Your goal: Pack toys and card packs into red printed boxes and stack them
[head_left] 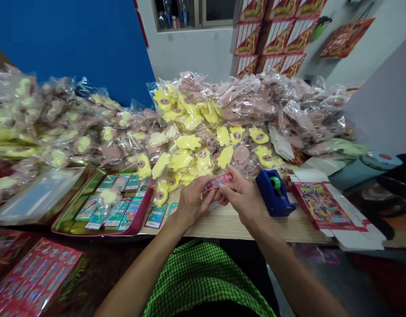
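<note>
Over the front of the wooden table, my left hand (193, 200) and my right hand (241, 196) meet around a small red printed packet (219, 181). Fingers of both hands are closed on its two ends, and its lower side is partly hidden by them. Just beyond the hands lie yellow pig-faced figures (188, 160) in clear bags, heaped with pinkish-brown ones. To the right of my right hand stands a blue tape dispenser (272, 193) with a green roll. Left of my left hand, shiny printed cards (156, 215) rest on the table.
A gold tray (66, 220) with several cards and a bagged figure is at left, beside a stack of clear plastic sleeves (41, 193). At right are a flattened printed carton (325, 204) and a light-blue bottle (364, 169). Red boxes (275, 39) are stacked behind the heap.
</note>
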A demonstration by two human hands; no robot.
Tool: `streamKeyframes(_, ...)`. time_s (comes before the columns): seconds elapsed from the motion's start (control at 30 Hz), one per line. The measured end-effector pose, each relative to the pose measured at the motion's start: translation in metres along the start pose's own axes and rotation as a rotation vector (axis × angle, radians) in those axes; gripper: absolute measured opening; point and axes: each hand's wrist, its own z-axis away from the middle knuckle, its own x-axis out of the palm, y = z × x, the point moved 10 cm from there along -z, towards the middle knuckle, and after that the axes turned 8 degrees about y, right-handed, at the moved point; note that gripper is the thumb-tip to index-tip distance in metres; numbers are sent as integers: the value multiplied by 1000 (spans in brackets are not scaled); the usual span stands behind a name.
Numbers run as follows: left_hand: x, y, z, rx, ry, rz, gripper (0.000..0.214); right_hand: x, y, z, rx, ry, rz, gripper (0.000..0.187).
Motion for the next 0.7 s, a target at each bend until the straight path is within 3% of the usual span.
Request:
streamKeyframes(0.2, 4, -2, -4, -8, -83, 87, 21, -1, 4, 1, 8, -8, -41, 108)
streamKeyframes(0.37, 10, -13, -17, -177, -180, 201, 19, -1, 10, 2, 6, 46, -110, 108)
streamKeyframes(0.5, 20, -27, -22, -330, -238, 123, 10, 2, 19, 3, 1, 67, -98, 100)
streamKeyframes(0.6, 15, -29, -26, -329, -216, 84, 11, -10, 18, 1, -38, 29, 240, 89)
streamKeyframes(0.7, -8, -49, -19, -479, -28, 97, 17, -60, -4, -3, -182, 189, 959, 76)
